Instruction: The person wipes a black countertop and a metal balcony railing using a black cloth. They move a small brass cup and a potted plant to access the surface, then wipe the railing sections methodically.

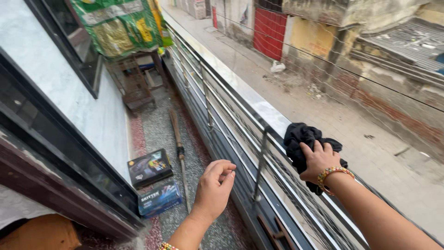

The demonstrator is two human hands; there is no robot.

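R hand [318, 159] at about 3 o'clock of the view, pressed down on a black cloth [300, 139] that sits bunched on the top rail of the balcony railing [259, 115]. Grip there: fingers spread and curled over the cloth, holding it against the rail; part of the cloth hangs below the wrist on the near side. Beaded bracelet [334, 172] w/ mixed colours on that wrist.

L hand [215, 187] at about 6 o'clock, raised over the balcony floor, just inside the railing. Grip: fingers loosely curled, thumb near the fingertips, nothing in it. It's apart from the cloth and not touching the rail. A 2nd beaded band shows at the bottom edge on that forearm.

Balcony floor [159, 125] is narrow, speckled grey w/ reddish border, running toward 12 o'clock. On it at about 8 o'clock: a dark flat box [149, 167] and, nearer the camera, a blue box [159, 200], just beside each other. A long wooden stick [178, 143] lies lengthwise on the floor btw the boxes and the railing. Further off at 11 o'clock a small wooden stool [134, 85] w/ a green and yellow sack [120, 25] on top.

Dark-framed window [69, 51] and white wall on the left side, 9 to 10 o'clock. Beyond the railing, 1 to 3 o'clock: a street [323, 106] below, old brick walls, a red door [269, 32]. Thin netting spans the opening above the rail.
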